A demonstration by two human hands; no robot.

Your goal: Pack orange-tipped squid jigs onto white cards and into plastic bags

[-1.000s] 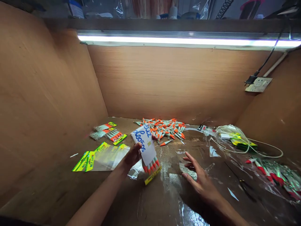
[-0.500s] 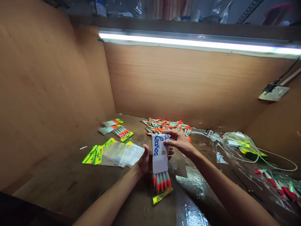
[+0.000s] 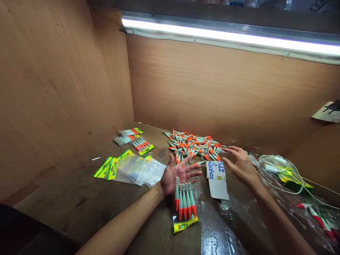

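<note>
Left hand [image 3: 177, 174] splayed palm-up, lure packet [image 3: 186, 208] at its 6 o'clock; right hand [image 3: 242, 165] unclenched, card [image 3: 218, 182] at 8 o'clock, contact unclear.

And here's the clear packet [image 3: 186, 224], orange-tipped lures [image 3: 188, 200] pointing at its yellow header; blue-lettered white card [image 3: 218, 188] to the right!

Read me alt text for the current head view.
Open left hand, palm up, at a clear packet of orange-tipped lures; right hand near a white card with blue writing. A pile of similar lures lies behind.
</note>
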